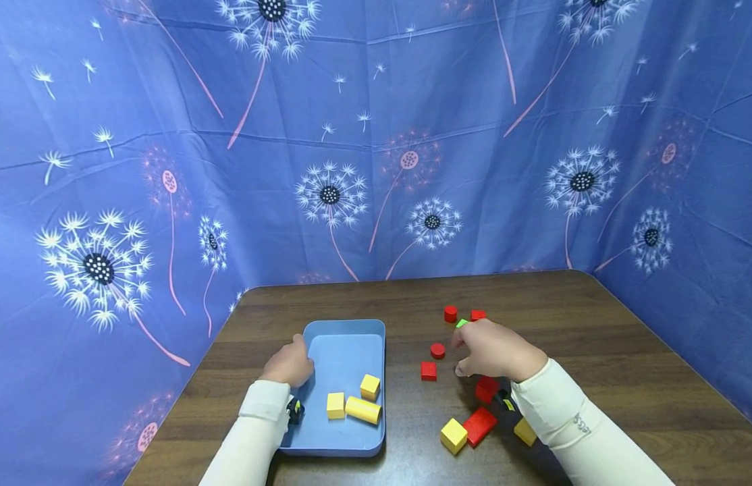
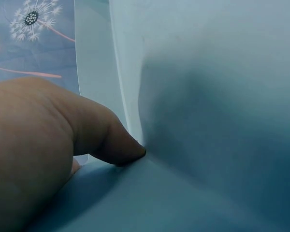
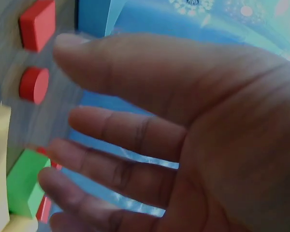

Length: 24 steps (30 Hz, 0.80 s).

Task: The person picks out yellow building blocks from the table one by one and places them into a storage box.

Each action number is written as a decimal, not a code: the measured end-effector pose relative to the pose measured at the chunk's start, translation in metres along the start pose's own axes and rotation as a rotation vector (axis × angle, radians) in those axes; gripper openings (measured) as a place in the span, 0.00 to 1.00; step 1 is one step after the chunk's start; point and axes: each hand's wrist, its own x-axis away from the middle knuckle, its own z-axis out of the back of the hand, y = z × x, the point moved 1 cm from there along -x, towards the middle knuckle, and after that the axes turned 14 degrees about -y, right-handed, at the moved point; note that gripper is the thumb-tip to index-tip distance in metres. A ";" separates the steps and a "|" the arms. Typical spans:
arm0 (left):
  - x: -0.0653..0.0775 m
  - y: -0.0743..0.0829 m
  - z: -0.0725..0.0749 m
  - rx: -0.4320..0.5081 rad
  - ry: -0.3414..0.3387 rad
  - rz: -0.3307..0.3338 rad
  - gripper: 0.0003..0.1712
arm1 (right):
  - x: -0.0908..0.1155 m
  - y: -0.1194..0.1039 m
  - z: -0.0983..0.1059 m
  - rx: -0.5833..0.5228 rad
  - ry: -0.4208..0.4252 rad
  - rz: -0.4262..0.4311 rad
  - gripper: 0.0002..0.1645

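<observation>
My left hand (image 1: pixel 289 364) grips the left wall of a blue tray (image 1: pixel 381 378); in the left wrist view the thumb (image 2: pixel 118 145) presses on the inside of that wall. Two yellow cubes (image 1: pixel 336 406) and a yellow cylinder (image 1: pixel 363 410) lie in the tray's near right part. Over the loose blocks hovers my right hand (image 1: pixel 494 349), thumb and fingers spread apart with nothing between them. A green block (image 3: pixel 29 181) shows just beyond its fingertips, partly hidden. To the left of this hand are a short red cylinder (image 1: pixel 437 351) and a red block (image 1: pixel 428 371).
Farther back stand another red cylinder (image 1: pixel 451 314) and a red block (image 1: pixel 478 314). Near the right sleeve lie a red piece (image 1: pixel 487 389), a long red block (image 1: pixel 480 426), a yellow cube (image 1: pixel 454 436) and a partly covered yellow block (image 1: pixel 524 432). A blue patterned cloth (image 1: pixel 376 202) hangs behind the table.
</observation>
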 end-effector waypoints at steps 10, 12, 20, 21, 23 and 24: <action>0.004 0.001 0.002 0.009 0.004 -0.004 0.39 | 0.000 0.018 0.000 0.055 0.004 -0.083 0.11; 0.004 0.001 0.001 0.005 0.004 -0.005 0.39 | -0.001 0.020 -0.002 0.057 0.011 -0.099 0.12; 0.003 0.002 0.002 0.003 -0.008 0.004 0.40 | -0.003 0.023 -0.006 0.045 0.029 -0.147 0.19; 0.003 0.002 0.002 0.002 -0.008 0.003 0.40 | -0.003 0.024 -0.007 0.048 0.028 -0.151 0.20; 0.003 0.002 0.002 0.003 -0.009 0.001 0.40 | -0.005 0.025 -0.009 0.054 0.028 -0.162 0.20; 0.003 0.002 0.002 0.002 -0.009 0.001 0.40 | -0.006 0.025 -0.009 0.058 0.028 -0.165 0.20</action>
